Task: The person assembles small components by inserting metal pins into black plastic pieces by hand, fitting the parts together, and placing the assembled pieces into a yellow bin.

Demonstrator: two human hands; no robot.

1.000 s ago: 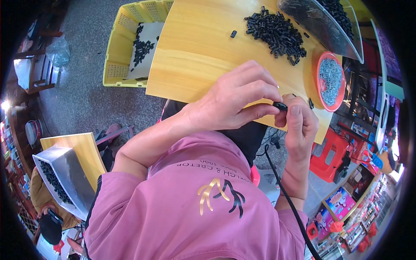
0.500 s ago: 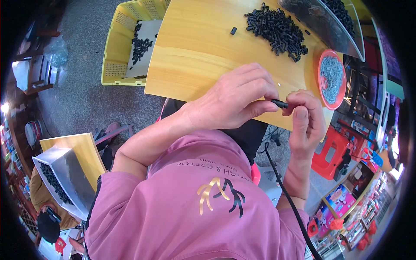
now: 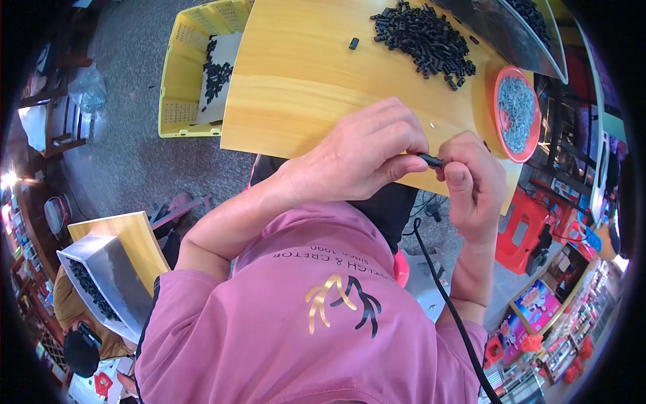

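Observation:
My left hand and my right hand meet over the near edge of a yellow wooden table. Between their fingertips sits a small black cylindrical part. The left fingers pinch one end and the right thumb and fingers close on the other. A heap of similar small black parts lies farther back on the table. One stray black part rests alone to its left.
A round red dish of small grey metal pieces sits at the table's right. A grey metal tray of black parts stands behind. A yellow crate with black parts is on the floor, left. A black cable hangs below my right arm.
Both hands have stayed together on the small black part, with the fingers shifting slightly around it. The view has drifted a little.

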